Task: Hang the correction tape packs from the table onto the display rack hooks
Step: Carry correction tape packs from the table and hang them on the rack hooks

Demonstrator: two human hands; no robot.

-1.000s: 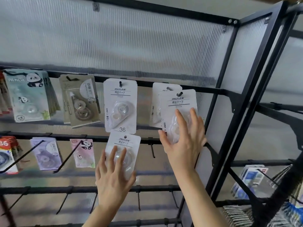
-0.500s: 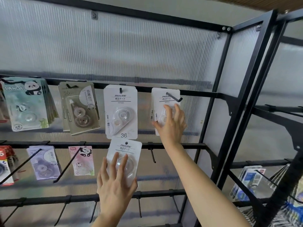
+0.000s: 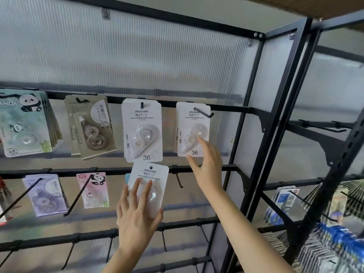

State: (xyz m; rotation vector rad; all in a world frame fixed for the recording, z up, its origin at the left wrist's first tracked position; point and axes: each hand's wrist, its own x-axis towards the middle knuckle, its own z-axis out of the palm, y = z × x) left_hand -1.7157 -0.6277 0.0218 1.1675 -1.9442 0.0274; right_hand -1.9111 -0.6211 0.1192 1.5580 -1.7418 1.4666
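Ribbed panel [image 3: 157,56] backs black rack [image 3: 284,95]. Right hand [image 3: 206,166], fingers straight and loosely spread, touches hung pack [image 3: 192,123] on upper-centre hook [image 3: 203,114]; it looks seated. Left hand [image 3: 137,215] grips next pack [image 3: 150,174] at lower centre, fingers splayed over the blister, thumb round the edge. Next: align its hole with a hook, push on.
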